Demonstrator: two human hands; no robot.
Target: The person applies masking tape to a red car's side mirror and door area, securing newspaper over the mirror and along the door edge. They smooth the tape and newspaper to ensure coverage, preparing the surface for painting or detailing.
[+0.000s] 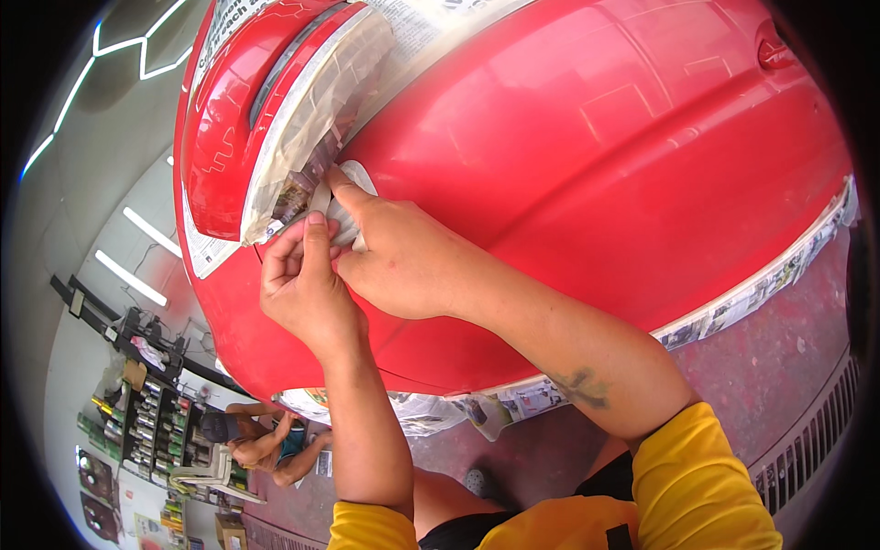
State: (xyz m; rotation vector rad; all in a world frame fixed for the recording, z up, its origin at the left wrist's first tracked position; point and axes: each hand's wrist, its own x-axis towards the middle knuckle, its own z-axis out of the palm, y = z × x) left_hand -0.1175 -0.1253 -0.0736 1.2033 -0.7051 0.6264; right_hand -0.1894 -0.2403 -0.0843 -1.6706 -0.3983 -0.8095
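My left hand (312, 289) is closed, its thumb and index finger pinching a pale strip of masking tape (319, 199). Behind it, my right hand (403, 261) curls around what looks like a roll of masking tape (360, 174), mostly covered by the fingers. The right index finger stretches up and presses at the strip's upper end. Both hands are at the lower edge of a taped-over, paper-covered section (302, 137) between a rounded red piece (215, 137) and a large glossy red car panel (550, 202).
Newspaper masking (733, 302) runs along the panel's lower edge, with more newspaper (426, 23) at the top. At lower left, a person (261, 445) sits near a pale plastic chair (211, 477) and shelves of cans (151, 431). A floor grate (807, 440) lies at right.
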